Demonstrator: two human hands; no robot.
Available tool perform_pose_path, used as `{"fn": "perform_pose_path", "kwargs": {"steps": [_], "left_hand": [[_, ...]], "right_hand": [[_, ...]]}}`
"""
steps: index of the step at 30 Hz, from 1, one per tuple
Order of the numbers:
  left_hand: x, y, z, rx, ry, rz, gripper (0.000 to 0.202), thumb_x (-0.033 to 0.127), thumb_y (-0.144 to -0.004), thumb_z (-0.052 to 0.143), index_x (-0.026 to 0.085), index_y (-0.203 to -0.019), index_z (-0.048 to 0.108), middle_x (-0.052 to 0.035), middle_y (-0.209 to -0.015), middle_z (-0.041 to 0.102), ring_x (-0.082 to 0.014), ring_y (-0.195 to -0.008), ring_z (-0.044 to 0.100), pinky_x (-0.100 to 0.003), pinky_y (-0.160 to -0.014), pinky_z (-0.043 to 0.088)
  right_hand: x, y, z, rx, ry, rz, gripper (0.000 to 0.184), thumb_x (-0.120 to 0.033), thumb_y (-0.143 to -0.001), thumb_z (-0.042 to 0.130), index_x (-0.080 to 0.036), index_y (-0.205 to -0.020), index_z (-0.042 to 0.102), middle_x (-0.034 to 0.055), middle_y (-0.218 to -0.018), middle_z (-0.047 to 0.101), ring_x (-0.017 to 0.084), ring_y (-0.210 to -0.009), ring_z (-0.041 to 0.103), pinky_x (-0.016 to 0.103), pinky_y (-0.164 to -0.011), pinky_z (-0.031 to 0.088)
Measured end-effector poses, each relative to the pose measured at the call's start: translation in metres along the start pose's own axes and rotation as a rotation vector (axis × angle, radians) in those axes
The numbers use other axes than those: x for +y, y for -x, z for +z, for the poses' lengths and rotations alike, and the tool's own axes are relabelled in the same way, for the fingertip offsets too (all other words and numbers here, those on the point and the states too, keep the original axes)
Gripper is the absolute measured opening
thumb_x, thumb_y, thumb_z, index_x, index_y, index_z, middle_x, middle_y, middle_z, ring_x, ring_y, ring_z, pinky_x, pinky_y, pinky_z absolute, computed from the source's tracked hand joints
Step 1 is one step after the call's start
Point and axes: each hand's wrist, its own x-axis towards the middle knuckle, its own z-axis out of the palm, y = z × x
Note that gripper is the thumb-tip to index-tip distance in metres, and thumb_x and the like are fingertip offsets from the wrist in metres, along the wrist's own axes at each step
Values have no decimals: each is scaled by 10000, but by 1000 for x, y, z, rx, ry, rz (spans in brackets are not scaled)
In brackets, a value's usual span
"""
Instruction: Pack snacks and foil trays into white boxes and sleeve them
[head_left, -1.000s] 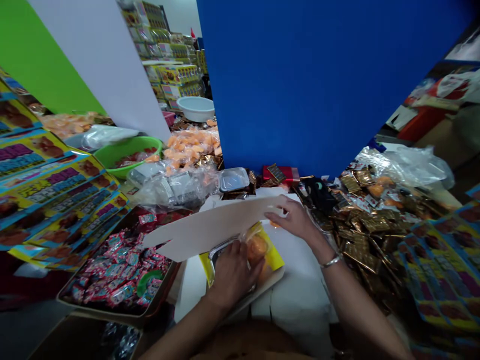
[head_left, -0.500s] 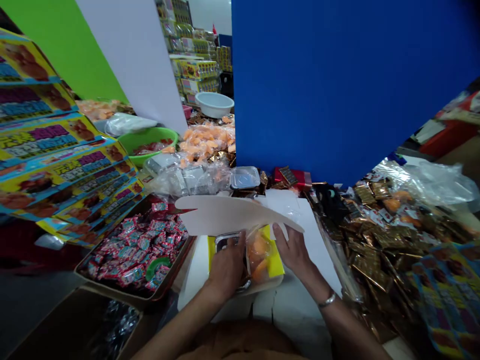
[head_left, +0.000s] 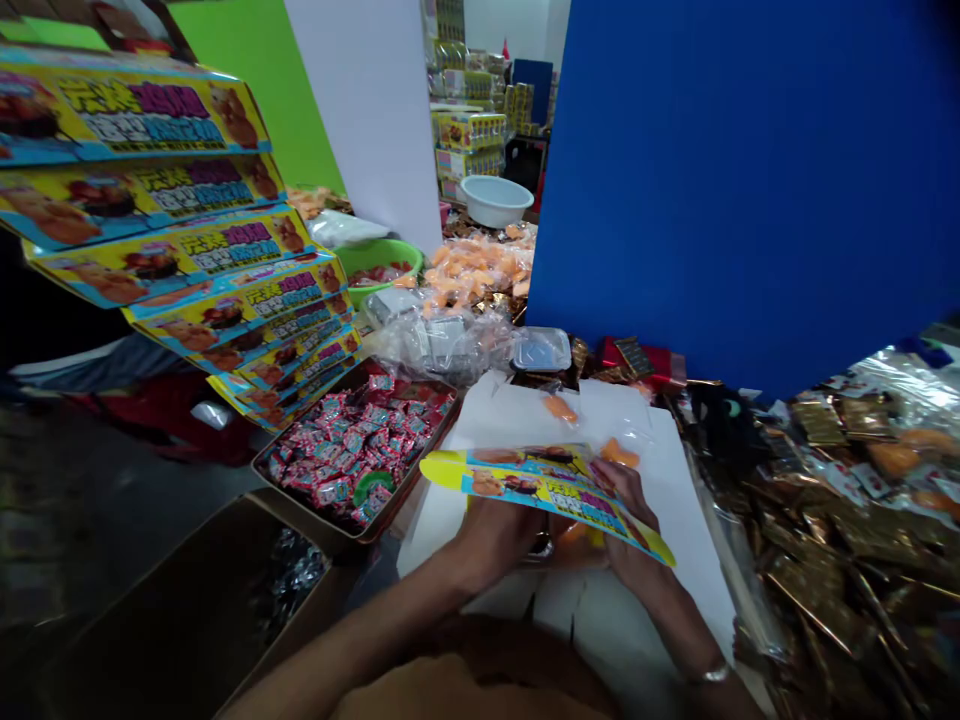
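Above the middle of a white cardboard sheet point(head_left: 660, 500), a long yellow-and-blue printed card strip point(head_left: 547, 495) lies slantwise across both hands, its rounded yellow end pointing left and its other end dipping to the right. The person's right hand point(head_left: 630, 525) is half closed, with its fingers point(head_left: 619, 482) curled against the strip's upper edge and seeming to have hold of it. A silver bracelet point(head_left: 711, 675) circles the right wrist. The left hand point(head_left: 495, 535) sits under the strip, its fingers hidden, so its opening and grip cannot be told. Below the strip, between the hands, a partly hidden bundle with orange contents point(head_left: 574, 548) rests on the sheet. Two orange pieces in clear wrapping point(head_left: 619, 453) lie on the sheet just beyond the strip, and a second one point(head_left: 560, 407) lies farther on. Left of the sheet is a brown tray point(head_left: 375, 537) of pink-and-blue wrapped sweets, with a fanned stack of yellow printed cartons point(head_left: 225, 290) beyond it. Right of the sheet spreads a heap of gold foil sachets point(head_left: 817, 520). Past the sheet's far edge sit a clear plastic tub point(head_left: 541, 350), bulging clear bags point(head_left: 442, 345), a mound of orange pieces point(head_left: 480, 270), a green plastic basin point(head_left: 379, 247), and a white plastic basin point(head_left: 495, 200), beside a tall blue panel point(head_left: 750, 200).
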Motion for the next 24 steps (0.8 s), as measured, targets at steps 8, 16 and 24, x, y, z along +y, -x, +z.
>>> {"fn": "perform_pose_path", "kwargs": {"steps": [8, 16, 24], "left_hand": [[-37, 6, -62, 328, -30, -292, 106, 284, -812, 591, 181, -831, 578, -43, -861, 625, -190, -833, 604, -314, -755, 501], [-27, -7, -39, 98, 41, -333, 305, 206, -803, 514, 171, -1097, 591, -91, -1080, 631, -222, -1024, 602, -361, -899, 491], [-60, 13, -59, -345, -101, -117, 611, 367, -809, 616, 198, -1372, 448, -131, -1421, 497, -284, -1291, 452, -470, -1091, 325]], "right_hand": [[0, 2, 8, 79, -8, -17, 412, -264, -958, 416, -210, -1366, 441, 146, -1268, 526, 286, -1222, 508, 495, -967, 510], [-6, 0, 11, 108, -63, 20, 382, -266, -961, 401, -237, -1331, 490, 119, -1290, 528, 270, -1238, 498, 483, -995, 485], [8, -4, -10, -110, -169, -42, 535, -326, -839, 630, -274, -1343, 456, 98, -1385, 486, 285, -1280, 493, 416, -1038, 484]]}}
